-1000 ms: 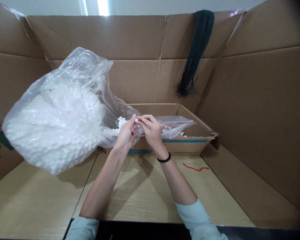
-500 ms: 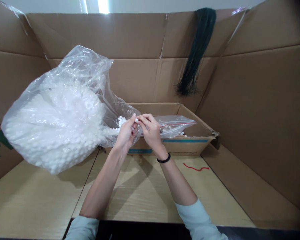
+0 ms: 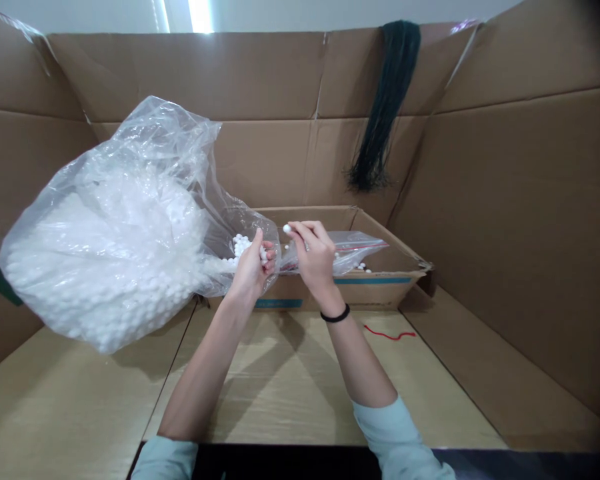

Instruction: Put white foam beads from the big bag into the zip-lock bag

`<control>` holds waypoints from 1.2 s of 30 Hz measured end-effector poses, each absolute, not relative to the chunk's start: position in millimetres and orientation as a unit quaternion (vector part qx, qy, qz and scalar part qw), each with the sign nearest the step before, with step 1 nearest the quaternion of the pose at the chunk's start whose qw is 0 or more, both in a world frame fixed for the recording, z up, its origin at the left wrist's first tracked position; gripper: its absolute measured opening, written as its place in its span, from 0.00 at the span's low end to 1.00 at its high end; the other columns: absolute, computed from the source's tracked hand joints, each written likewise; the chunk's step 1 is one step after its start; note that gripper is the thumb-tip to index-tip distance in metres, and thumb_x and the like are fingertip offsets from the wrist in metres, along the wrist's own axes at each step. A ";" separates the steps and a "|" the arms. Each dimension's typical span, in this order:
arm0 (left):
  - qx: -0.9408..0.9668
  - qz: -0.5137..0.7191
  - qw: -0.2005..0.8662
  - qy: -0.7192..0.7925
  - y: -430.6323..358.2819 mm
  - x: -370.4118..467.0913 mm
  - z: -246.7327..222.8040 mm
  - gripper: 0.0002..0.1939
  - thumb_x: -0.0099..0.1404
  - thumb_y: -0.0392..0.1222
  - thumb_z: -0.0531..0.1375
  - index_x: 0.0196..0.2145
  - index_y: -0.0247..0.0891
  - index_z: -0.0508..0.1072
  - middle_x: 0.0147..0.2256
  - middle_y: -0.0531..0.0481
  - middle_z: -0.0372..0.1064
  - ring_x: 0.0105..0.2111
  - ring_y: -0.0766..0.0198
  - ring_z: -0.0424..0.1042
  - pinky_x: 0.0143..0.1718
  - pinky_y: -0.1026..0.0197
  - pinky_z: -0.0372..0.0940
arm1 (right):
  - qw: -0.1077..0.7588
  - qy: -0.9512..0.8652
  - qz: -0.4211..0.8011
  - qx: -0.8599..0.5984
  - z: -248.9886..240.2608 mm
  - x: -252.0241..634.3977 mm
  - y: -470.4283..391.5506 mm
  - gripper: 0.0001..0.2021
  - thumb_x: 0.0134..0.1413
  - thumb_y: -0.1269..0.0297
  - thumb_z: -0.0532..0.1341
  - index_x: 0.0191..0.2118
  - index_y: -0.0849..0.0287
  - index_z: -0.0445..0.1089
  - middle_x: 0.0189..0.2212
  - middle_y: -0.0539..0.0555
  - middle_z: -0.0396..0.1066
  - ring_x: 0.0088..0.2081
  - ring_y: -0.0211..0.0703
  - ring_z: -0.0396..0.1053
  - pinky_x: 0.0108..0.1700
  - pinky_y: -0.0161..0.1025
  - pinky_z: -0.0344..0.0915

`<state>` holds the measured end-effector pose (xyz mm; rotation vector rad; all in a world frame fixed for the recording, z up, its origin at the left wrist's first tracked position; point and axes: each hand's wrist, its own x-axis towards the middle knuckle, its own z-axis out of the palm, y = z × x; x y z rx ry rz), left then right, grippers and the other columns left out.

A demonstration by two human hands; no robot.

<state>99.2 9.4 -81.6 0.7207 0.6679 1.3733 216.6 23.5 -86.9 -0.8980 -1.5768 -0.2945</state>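
Note:
A large clear plastic bag full of small white balls bulges at the left, its mouth spread toward the middle. My left hand is at that mouth, fingers curled round a few white balls, thumb raised. Loose white balls lie in the bag just behind it. Between thumb and fingertips my right hand pinches a single white ball, apart from the left hand. A zip bag with a red seal line lies behind and right of the right hand, over the open cardboard box.
A red cord lies on the wooden table at the right. Dark green strands hang over the back cardboard wall. Cardboard walls rise on both sides. A few white balls are at the box's right end.
My right hand has drawn away from my left, slightly to the right, with one white ball in its fingertips. The left hand stays at the bag's mouth with its thumb lifted.

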 end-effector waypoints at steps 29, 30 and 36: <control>0.367 0.550 0.704 0.261 10.1 93.8 -76.6 0.20 0.66 0.48 0.49 0.19 0.36 0.57 0.12 0.60 0.46 0.10 0.76 0.45 0.12 0.72 0.42 | 0.630 -0.679 0.173 -0.335 -66.7 234.1 11.8 0.03 0.43 0.67 0.66 0.28 0.60 0.74 0.31 0.53 0.73 0.31 0.39 0.72 0.37 0.38 0.70; 0.369 0.548 0.705 0.256 9.9 94.5 -77.1 0.21 0.67 0.48 0.47 0.18 0.36 0.56 0.12 0.60 0.45 0.10 0.77 0.44 0.12 0.72 0.41 | 0.637 -0.673 0.208 -0.313 -67.0 232.4 11.2 0.04 0.42 0.67 0.66 0.28 0.59 0.75 0.32 0.53 0.73 0.32 0.39 0.72 0.37 0.39 0.70; 0.403 0.557 0.682 0.249 9.3 96.9 -80.9 0.25 0.65 0.54 0.50 0.16 0.36 0.54 0.11 0.60 0.43 0.09 0.78 0.43 0.12 0.72 0.41 | 0.605 -0.648 0.378 -0.267 -71.4 225.1 13.6 0.08 0.40 0.65 0.68 0.30 0.58 0.75 0.27 0.51 0.75 0.31 0.40 0.74 0.39 0.41 0.71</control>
